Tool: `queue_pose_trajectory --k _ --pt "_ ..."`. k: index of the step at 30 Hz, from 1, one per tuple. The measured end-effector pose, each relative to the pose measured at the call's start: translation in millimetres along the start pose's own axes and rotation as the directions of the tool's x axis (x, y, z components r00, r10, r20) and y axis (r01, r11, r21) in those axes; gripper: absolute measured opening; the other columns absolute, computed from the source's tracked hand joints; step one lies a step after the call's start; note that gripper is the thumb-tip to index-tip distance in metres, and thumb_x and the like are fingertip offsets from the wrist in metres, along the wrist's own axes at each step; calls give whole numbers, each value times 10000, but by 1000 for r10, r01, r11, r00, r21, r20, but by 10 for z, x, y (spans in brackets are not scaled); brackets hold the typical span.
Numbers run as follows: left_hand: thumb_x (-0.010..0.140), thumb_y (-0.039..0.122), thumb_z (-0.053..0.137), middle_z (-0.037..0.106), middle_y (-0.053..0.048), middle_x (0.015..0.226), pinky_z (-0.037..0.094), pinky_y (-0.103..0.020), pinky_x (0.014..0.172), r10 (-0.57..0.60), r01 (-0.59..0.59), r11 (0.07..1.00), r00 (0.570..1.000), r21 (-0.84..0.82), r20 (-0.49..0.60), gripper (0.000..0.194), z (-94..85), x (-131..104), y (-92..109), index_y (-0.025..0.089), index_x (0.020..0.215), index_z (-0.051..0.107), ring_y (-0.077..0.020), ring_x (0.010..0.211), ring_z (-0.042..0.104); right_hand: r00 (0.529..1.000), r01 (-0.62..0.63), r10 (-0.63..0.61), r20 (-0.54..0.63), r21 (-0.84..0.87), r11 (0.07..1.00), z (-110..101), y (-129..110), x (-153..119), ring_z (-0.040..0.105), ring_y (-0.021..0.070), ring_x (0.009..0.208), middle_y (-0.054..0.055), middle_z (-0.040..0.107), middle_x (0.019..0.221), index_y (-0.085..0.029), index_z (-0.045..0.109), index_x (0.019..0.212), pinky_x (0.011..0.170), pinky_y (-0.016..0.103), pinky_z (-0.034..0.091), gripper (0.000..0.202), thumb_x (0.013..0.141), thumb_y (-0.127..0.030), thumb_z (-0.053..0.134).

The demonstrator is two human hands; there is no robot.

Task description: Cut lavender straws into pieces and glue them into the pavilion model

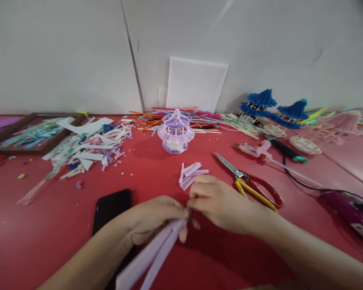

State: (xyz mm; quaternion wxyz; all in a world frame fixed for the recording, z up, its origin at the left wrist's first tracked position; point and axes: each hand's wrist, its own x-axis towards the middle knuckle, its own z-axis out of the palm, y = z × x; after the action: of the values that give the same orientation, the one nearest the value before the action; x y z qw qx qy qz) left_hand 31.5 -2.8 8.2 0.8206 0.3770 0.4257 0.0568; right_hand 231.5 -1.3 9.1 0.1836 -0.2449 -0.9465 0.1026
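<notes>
My left hand [157, 217] is closed on long light-purple paper strips [161, 251], which trail down toward the front edge of the view. At the strips' upper end my right hand [211, 201] pinches with its fingertips, close against the left fingers; what lies in that pinch is hidden. Just beyond the right hand is a small pile of short purple strips [192, 175]. Farther back stands a little purple and white pavilion model [176, 132]. Scissors [245, 177] with red and yellow handles lie right of my right hand.
A black phone [113, 207] lies partly under my left forearm. Paper scraps [93, 145] and a framed tray [33, 151] are at left. A pink glue gun [257, 150], a green-black tool [287, 150], a purple power strip [351, 213] and blue pavilion models [258, 102] are at right.
</notes>
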Motion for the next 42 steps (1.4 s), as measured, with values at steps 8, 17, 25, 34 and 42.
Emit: queue_pose_trajectory --k 8,17,25,34,42 --pt "707 106 613 675 -19 811 489 -217 486 378 -549 832 657 -72 -652 249 105 59 29 147 953 613 -69 476 505 747 -449 643 -169 585 675 284 95 143 633 156 759 30 698 811 -192 727 776 713 281 493 119 839 -193 627" --pt "850 389 564 740 -63 1028 535 -326 874 753 -375 648 446 663 -484 243 84 22 -92 197 945 677 -210 967 679 785 -383 571 -240 535 753 457 -56 192 628 169 822 29 715 832 -210 742 810 791 294 491 143 792 -103 649" --pt "816 367 596 765 -65 981 535 -364 867 738 -294 627 520 721 -430 260 38 75 -77 201 968 725 -242 935 703 865 -371 468 -179 399 839 452 36 125 603 177 847 38 678 855 -183 694 768 824 305 477 104 774 -79 692" --pt "811 318 621 769 -53 903 518 -351 825 735 -322 616 563 719 -378 190 11 108 -108 205 904 741 -237 877 705 871 -366 466 -159 424 829 473 41 153 522 144 683 -5 594 674 -164 551 621 675 260 422 229 740 -21 685" --pt "739 235 675 734 -2 694 511 -259 709 686 -460 710 622 533 -377 81 78 37 -20 190 688 719 -173 717 678 924 -315 381 19 600 735 379 87 140 582 145 795 13 609 817 -173 647 720 771 264 464 131 802 -72 635"
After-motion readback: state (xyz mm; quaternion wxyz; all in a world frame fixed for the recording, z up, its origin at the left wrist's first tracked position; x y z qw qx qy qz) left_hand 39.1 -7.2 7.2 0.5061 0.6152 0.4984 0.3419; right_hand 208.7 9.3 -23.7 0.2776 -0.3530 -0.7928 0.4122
